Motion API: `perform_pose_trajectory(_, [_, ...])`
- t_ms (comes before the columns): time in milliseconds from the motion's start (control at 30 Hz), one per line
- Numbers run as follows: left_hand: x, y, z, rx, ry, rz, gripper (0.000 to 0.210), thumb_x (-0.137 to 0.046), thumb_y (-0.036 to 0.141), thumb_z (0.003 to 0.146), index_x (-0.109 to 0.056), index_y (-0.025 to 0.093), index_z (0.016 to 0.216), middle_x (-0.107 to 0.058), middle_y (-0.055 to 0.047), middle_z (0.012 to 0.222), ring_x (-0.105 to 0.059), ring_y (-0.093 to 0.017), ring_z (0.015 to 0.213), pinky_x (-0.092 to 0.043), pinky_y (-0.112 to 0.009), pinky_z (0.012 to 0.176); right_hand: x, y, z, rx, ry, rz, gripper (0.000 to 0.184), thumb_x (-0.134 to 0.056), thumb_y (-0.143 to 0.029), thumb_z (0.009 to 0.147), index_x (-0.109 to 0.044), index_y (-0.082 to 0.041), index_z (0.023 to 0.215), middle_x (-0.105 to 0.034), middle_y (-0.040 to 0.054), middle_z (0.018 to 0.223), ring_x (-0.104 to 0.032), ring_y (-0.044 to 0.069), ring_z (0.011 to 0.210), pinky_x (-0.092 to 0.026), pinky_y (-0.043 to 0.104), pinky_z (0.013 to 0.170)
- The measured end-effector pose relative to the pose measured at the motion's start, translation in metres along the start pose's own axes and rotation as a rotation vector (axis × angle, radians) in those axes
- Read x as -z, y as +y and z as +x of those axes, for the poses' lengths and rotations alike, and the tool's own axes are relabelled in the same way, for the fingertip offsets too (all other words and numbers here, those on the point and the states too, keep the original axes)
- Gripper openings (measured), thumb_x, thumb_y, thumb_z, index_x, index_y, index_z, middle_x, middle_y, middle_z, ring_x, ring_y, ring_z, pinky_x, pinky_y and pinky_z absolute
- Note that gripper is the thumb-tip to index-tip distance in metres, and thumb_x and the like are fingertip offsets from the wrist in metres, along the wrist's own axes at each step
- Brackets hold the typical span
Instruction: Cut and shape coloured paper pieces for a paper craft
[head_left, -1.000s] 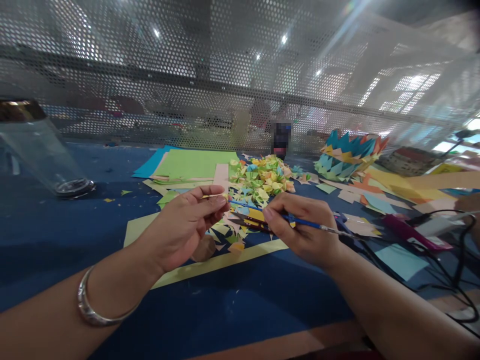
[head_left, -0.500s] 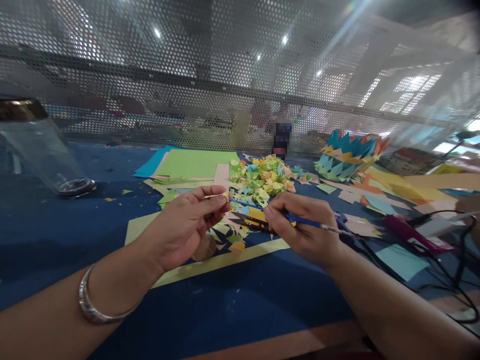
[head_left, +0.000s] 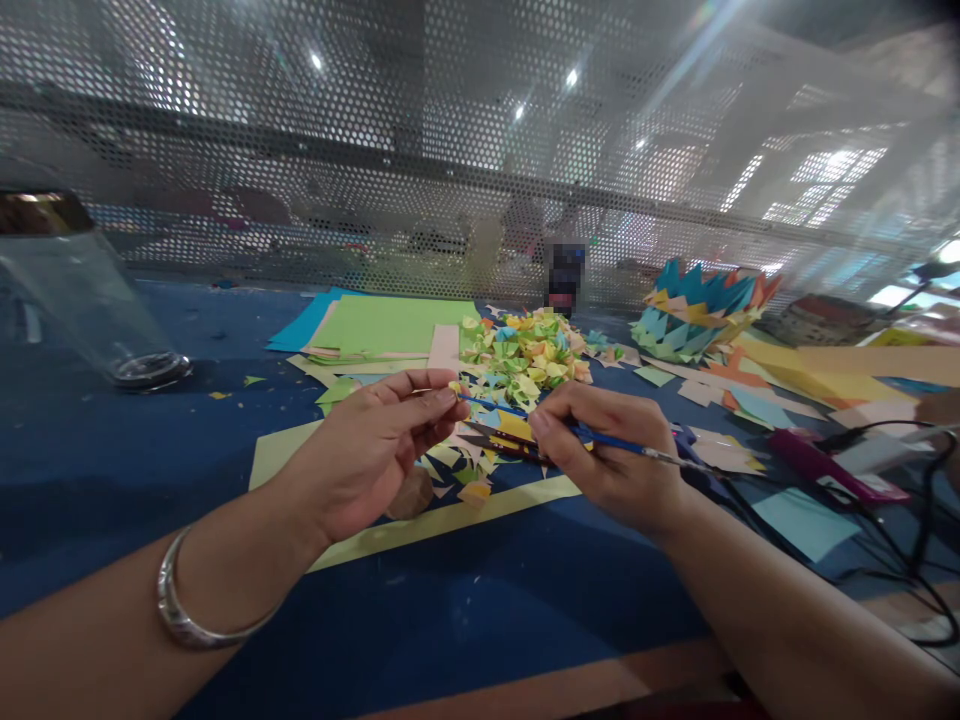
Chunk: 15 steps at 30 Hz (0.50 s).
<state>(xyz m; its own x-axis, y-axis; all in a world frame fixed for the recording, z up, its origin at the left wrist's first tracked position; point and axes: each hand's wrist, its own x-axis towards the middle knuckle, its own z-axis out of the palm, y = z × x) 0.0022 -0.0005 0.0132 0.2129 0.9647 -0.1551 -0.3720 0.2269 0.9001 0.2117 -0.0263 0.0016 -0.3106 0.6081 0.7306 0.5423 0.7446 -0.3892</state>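
My left hand [head_left: 375, 440] is closed in a pinch, with a small yellow paper piece [head_left: 454, 389] just showing at the fingertips. My right hand [head_left: 611, 450] grips a slim blue paintbrush [head_left: 619, 442] like a pen. Its silver ferrule and dark end point back past the wrist, while the thin handle end reaches left to the yellow piece. Below and between the hands lie paper scraps [head_left: 472, 478] and dark-bladed scissors or a similar tool, partly hidden. Just beyond the fingers is a heap of small folded paper flowers [head_left: 532, 350].
Stacked green and blue paper sheets [head_left: 397, 325] lie behind my left hand. A glass jar [head_left: 97, 300] stands at left. On the right are a zigzag paper crown [head_left: 694, 310], cut paper strips, a purple box [head_left: 832, 468] and black cables [head_left: 922, 500]. Perforated metal panelling [head_left: 450, 150] borders the table's back.
Both hands stay almost where they were. The yellow paper piece shows slightly more at my left fingertips, and the brush's handle end still meets it.
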Motion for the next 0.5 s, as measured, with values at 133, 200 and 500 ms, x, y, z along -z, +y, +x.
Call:
perform_pose_trajectory(133, [-0.0019,0.0006,-0.0029,-0.001,-0.009,-0.012,0.014,-0.061,0.002,0.089,-0.067,0.011,0.097,-0.067,-0.004,0.090,-0.066,-0.010,0.078,-0.055,-0.018,0.074,-0.0005,0.0006,-0.0003,0.004,0.004,0.002,0.023,-0.060,-0.019,0.094,-0.059,-0.016,0.070,-0.057,-0.0006,0.062,-0.050,0.008,0.055,-0.039,0.024,0.054])
perform_pose_trajectory(200, [-0.0025,0.0000,-0.0039,-0.009,-0.022,-0.002,0.016,-0.065,0.002,0.086,-0.067,0.012,0.099,-0.066,-0.004,0.092,-0.065,-0.009,0.078,-0.055,-0.017,0.073,-0.0008,0.0002,-0.0009,0.016,0.008,-0.015,0.022,-0.060,-0.018,0.094,-0.059,-0.016,0.071,-0.057,-0.0009,0.062,-0.050,0.008,0.055,-0.040,0.024,0.054])
perform_pose_trajectory(500, [-0.0042,-0.0030,-0.0027,0.057,0.026,0.020,0.016,-0.068,0.001,0.084,-0.066,0.012,0.095,-0.066,-0.002,0.085,-0.063,-0.005,0.071,-0.053,-0.011,0.065,-0.0036,0.0013,-0.0022,0.194,-0.035,-0.140,0.017,-0.058,-0.014,0.092,-0.059,-0.017,0.076,-0.062,0.0010,0.067,-0.054,0.010,0.058,-0.042,0.024,0.057])
